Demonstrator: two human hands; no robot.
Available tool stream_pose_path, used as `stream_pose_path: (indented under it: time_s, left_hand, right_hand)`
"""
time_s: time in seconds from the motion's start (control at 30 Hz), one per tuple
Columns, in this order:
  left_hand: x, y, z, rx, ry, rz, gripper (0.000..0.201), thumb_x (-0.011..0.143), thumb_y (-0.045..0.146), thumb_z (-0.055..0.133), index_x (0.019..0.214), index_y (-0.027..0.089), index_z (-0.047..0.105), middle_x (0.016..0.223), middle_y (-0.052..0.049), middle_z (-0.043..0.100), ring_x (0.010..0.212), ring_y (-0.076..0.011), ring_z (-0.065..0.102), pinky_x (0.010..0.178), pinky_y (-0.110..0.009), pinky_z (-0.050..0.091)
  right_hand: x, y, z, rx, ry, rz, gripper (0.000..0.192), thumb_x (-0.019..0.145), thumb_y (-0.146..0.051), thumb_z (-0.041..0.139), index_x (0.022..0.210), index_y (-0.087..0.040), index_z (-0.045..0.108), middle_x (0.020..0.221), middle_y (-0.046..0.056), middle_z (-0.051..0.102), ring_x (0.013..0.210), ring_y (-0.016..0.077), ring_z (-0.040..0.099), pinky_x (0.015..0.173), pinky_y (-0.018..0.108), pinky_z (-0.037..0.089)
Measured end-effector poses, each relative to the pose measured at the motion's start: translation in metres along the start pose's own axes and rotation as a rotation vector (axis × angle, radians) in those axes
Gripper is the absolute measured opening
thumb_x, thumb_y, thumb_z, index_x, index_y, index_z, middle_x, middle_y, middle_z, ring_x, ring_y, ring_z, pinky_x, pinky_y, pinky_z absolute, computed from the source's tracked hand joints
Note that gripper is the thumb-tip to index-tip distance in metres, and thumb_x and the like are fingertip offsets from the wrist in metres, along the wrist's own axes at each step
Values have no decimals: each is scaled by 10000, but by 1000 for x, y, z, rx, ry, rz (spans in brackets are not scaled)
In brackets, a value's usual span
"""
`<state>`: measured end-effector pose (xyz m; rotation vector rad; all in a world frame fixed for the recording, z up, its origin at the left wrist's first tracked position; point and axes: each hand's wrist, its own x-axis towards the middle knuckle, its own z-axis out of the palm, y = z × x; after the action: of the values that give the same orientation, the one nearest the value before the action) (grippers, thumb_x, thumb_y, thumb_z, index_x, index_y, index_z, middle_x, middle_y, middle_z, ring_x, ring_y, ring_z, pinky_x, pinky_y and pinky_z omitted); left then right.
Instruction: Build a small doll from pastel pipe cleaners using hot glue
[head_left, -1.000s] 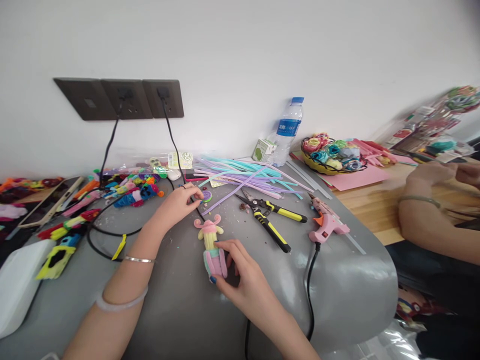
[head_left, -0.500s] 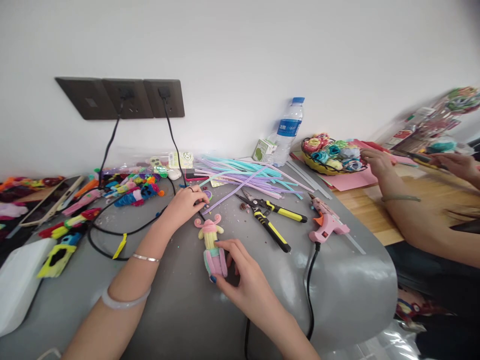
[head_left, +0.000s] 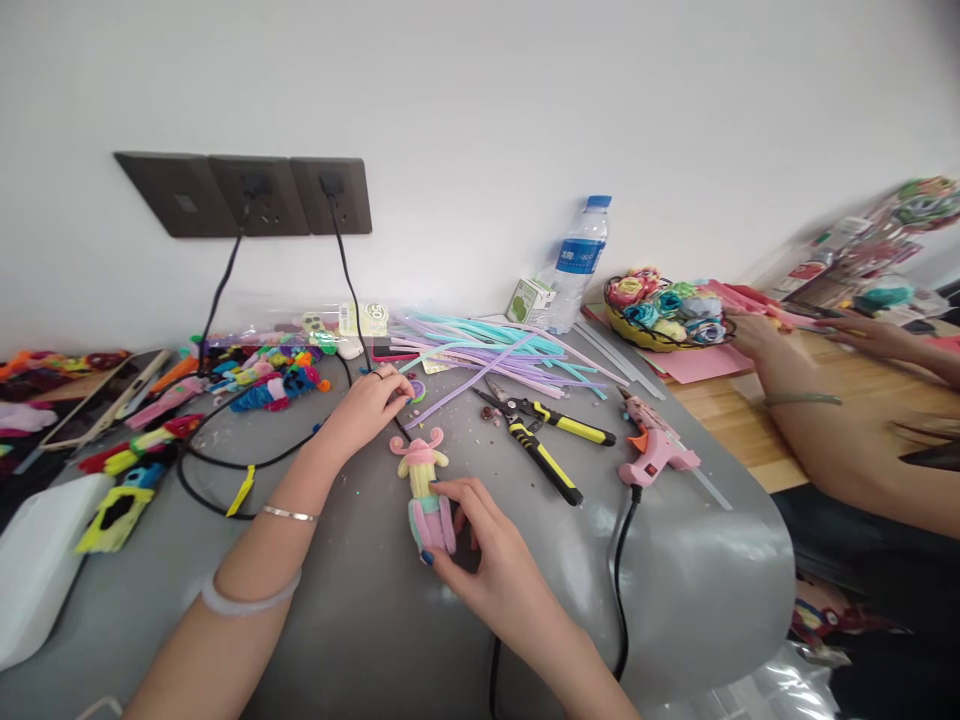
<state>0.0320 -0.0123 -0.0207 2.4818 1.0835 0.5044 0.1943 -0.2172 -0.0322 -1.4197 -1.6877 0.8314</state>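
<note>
A small pipe-cleaner doll (head_left: pixel 424 490), pink-topped with two curled feelers, a yellow middle and a mint and lilac lower part, lies on the grey table (head_left: pixel 570 580). The thumb and fingers of my right hand (head_left: pixel 484 545) grip its lower half from the right. Beyond the doll's head, my left hand (head_left: pixel 373 408) rests low over the table with its fingers curled together; whatever they pinch, if anything, is too small to make out. Beside those fingertips are a small purple-and-green ring (head_left: pixel 417 391) and a black cord (head_left: pixel 346 270).
Loose pastel pipe cleaners (head_left: pixel 495 350) lie behind, with yellow-black pliers (head_left: pixel 544 450) and a pink glue gun (head_left: pixel 651 450) at right. A water bottle (head_left: pixel 581 265) stands by the wall. Colourful figures (head_left: pixel 277 385) fill the left. Another person's hands (head_left: pixel 757 340) work beside a flower basket (head_left: pixel 667 310).
My left hand has shifted very slightly, uncovering more of the purple ring. My right hand keeps its grip on the doll. The other person's far hand has moved left, toward the red and pink items.
</note>
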Motion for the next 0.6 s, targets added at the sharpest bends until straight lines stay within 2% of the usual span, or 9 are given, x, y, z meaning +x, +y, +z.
stream_pose_path:
  time_s: [0.2,0.33,0.43,0.53,0.6]
  left_hand:
    - [-2,5,-1,2,59,-57,147,959,209,401,977,208,547,991,-63,648,867,-221,621,804,-353,466]
    - [-2,5,1,-13,85,-84,128,970,230,380,954,211,506,943,-60,630,820,-218,602,756,-337,445]
    - [-3,8,0,-57,101,-113,155,987,269,354,926,217,487,823,-30,581,756,-207,570,693,-311,416]
    - [-3,13,-3,-146,71,-118,170,986,290,359,898,218,486,727,7,531,656,-176,520,629,-285,385]
    - [-3,14,-4,-205,32,-92,155,968,285,391,894,212,506,749,10,550,627,-154,501,607,-273,381]
  right_hand:
    - [1,-1,-1,25,-16,15,534,779,-9,604,1245,-259,531,1130,45,585,837,155,597,719,265,493]
    - [1,-1,-1,28,-22,23,536,780,-9,610,1248,-257,530,1133,43,580,837,151,591,729,264,490]
    - [1,-1,-1,22,-18,22,534,778,-8,611,1245,-255,533,1127,39,582,832,149,594,713,256,487]
    - [1,-1,-1,23,-15,21,529,777,-8,610,1238,-257,538,1122,37,585,840,151,598,702,252,485]
    - [1,-1,-1,27,-16,21,528,779,-8,606,1240,-257,536,1128,41,584,847,153,598,705,254,485]
